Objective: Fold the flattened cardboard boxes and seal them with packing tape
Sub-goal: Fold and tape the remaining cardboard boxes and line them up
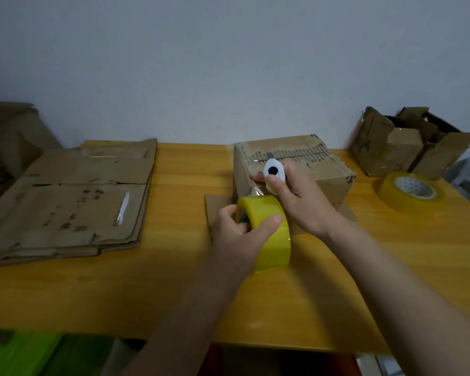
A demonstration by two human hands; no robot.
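Note:
A folded cardboard box stands on the yellow wooden table, right of centre. My left hand grips a yellow roll of packing tape just in front of the box. A strip of clear tape runs from the roll up the box's near face. My right hand holds a small white cutter with a black button, its blade at the box's top edge. A stack of flattened cardboard boxes lies on the left of the table.
A second tape roll lies flat at the right. Behind it sits a worn open cardboard box. More cardboard leans at the far left. The wall is close behind the table. Green items sit below the front edge.

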